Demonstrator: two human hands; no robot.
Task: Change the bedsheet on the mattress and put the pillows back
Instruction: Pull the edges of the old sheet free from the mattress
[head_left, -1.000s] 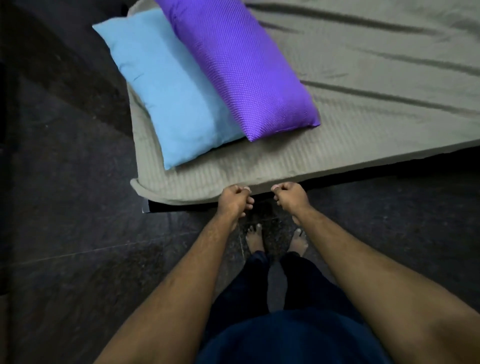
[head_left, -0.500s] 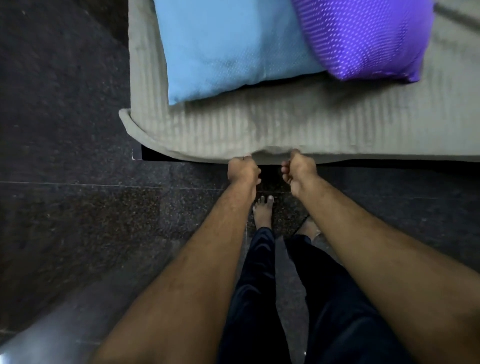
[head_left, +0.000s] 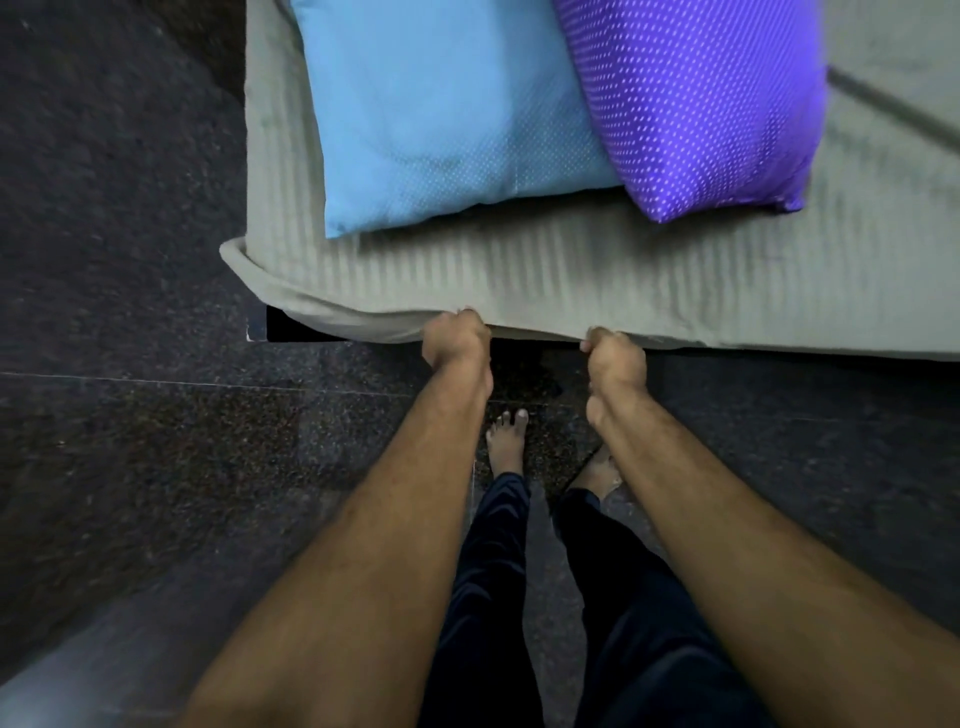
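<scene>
Curling tight, the fingers (head_left: 470, 313) of the left hand (head_left: 456, 338) and right hand (head_left: 615, 358) grip the grey bedsheet's (head_left: 545, 275) near edge, the blue pillow (head_left: 441, 114) and purple pillow (head_left: 696, 98) lying on it beyond.

- A bedroom in a home.
- A low bed (head_left: 571, 280) under a grey striped sheet (head_left: 675, 291) shows it.
- Two pillows (head_left: 447, 114) lie on it, one blue, one purple.
- Dark speckled stone floor (head_left: 130, 415), bare feet (head_left: 506, 441).
</scene>
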